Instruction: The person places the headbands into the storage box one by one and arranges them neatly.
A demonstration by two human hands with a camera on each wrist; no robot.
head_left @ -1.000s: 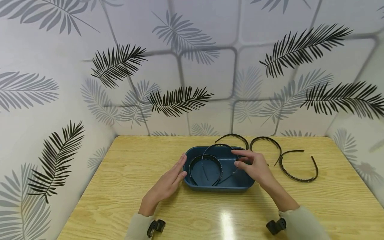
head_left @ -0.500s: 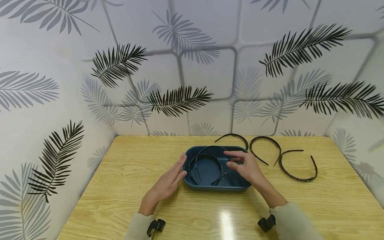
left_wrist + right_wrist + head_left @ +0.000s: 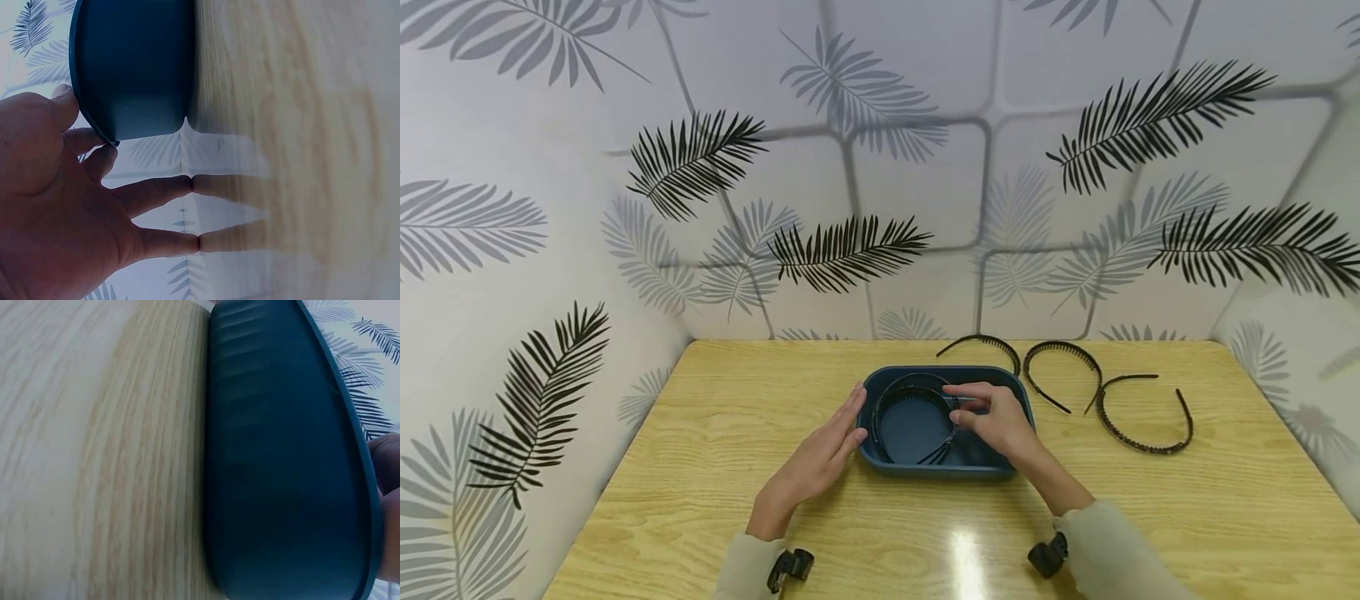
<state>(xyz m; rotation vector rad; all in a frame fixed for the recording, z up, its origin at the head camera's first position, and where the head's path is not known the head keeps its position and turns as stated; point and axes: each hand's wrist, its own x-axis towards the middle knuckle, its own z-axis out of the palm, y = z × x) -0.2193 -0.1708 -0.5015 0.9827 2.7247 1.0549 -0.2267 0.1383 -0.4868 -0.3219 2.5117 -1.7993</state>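
Note:
A dark blue oblong box (image 3: 940, 473) stands on the table, with black headbands (image 3: 880, 417) lying nested in its left half. My right hand (image 3: 997, 421) reaches over the box's right side and pinches a thin black headband (image 3: 916, 375) between thumb and fingers, low over the others. At the left end, my left hand (image 3: 816, 462) rests against the box with straight fingers. In the left wrist view its thumb and nearest fingers touch the rim while the other fingers spread down to the tabletop. The box wall hides most of the right hand in the right wrist view.
Behind and to the right of the box lie three more black headbands: one toothed band (image 3: 1000, 342) partly behind the box, a second (image 3: 1060, 344), and a third (image 3: 1150, 451). A leaf-patterned wall (image 3: 917, 192) borders the wooden table (image 3: 730, 400) at the back.
My right hand has moved left and slightly down, bringing the thin headband from the middle of the box onto the nested ones at left. The left hand and box stay in place.

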